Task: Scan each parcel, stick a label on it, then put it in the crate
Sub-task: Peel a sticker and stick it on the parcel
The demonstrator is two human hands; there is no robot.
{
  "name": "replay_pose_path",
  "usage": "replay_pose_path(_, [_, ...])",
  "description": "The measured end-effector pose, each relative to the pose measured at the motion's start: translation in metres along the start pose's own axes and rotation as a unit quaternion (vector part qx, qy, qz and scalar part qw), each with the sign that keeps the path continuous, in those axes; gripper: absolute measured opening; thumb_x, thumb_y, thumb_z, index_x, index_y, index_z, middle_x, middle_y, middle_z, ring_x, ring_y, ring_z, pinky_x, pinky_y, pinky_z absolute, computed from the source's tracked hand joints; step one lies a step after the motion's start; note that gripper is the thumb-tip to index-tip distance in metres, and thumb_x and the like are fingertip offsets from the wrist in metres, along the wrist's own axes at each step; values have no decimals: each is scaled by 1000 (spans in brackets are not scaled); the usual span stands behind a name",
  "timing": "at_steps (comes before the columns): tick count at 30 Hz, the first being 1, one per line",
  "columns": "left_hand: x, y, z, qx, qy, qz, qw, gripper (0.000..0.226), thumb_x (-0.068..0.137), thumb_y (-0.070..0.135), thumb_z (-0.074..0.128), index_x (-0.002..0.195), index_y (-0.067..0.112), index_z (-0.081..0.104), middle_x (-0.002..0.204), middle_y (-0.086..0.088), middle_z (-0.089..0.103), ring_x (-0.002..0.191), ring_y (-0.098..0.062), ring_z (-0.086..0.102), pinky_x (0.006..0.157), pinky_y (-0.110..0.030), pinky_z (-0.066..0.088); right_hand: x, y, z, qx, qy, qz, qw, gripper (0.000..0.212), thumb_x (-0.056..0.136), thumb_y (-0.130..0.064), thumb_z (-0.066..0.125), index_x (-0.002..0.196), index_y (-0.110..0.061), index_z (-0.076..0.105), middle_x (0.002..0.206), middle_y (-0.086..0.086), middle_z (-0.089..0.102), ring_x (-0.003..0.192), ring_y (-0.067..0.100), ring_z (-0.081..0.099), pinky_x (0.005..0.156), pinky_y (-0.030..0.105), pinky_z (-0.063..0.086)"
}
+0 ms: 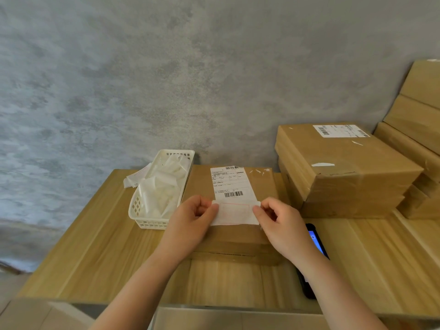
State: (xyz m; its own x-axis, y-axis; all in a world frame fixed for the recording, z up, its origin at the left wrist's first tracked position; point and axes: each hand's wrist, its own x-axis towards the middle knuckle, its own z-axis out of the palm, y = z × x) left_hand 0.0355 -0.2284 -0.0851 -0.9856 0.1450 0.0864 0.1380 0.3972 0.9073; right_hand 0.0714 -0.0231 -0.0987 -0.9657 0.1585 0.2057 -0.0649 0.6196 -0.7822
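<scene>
A flat cardboard parcel [238,236] lies on the wooden table [95,246] in front of me. A white shipping label [232,184] with barcodes is partly on its top, and the label's lower part [234,214] is lifted and folded towards me. My left hand [192,217] pinches that lower part at its left edge. My right hand [278,220] pinches it at the right edge. The raised strip is white with a faint red frame.
A white plastic basket [145,217] full of crumpled backing paper stands left of the parcel. Stacked cardboard parcels [345,172] fill the right, with more [419,129] behind. A black handheld scanner [314,241] with a lit screen lies under my right forearm. A grey wall rises behind.
</scene>
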Motion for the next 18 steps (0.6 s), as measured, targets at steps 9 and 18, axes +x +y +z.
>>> replay_pose_path(9, [9, -13, 0, 315, -1, 122, 941, 20, 95, 33, 51, 80, 20, 49, 76, 6, 53, 71, -14, 51, 64, -32, 44, 3, -8, 9, -183, -54, 2, 982, 28, 97, -35, 52, 72, -22, 48, 66, -4, 50, 58, 11, 46, 51, 19, 30])
replay_pose_path(18, [14, -14, 9, 409, -12, 131, 903, 17, 99, 35, 43, 88, 21, 42, 86, 7, 42, 82, -14, 40, 66, -27, 31, 7, -14, 15, -248, -68, 13, 966, 35, 96, -35, 52, 66, -28, 36, 67, -6, 47, 59, 10, 45, 52, 16, 28])
